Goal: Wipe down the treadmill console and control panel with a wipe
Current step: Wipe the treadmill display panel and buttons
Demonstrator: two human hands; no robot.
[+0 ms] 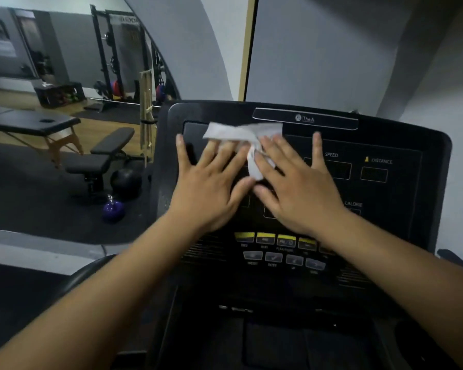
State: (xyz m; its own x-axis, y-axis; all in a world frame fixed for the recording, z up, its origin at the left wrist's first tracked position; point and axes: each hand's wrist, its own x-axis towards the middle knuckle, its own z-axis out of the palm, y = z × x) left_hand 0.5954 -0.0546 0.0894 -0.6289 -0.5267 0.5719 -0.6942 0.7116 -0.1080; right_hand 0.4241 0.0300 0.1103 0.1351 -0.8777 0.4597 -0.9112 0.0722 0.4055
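Gym room, grey walls, training floor open at left; foreground item is a black treadmill console tilted toward the viewer. Wipe — white, crumpled, one piece — lies on the dark display area near the console's top-left corner, just below the logo strip, with a twisted tail running down between the two hands. Left hand: flat, fingers straight and fanned wide, tips at the wipe's lower edge, apparently pressing it to the surface; whether the tips lie over or under the cloth cannot be told. Right hand: likewise flat and spread, first fingers at the wipe's right end, little finger stretched toward the SPEED window. Neither hand curls round anything; the flat spread looks chosen to drive a broad patch of cloth across the display at even pressure. Button rows, yellow above grey, sit toward the console's bottom edge, below both wrists, clear of the wipe — judged the part yet to do. Left of console: weight bench, purple kettlebell, massage table, rack.
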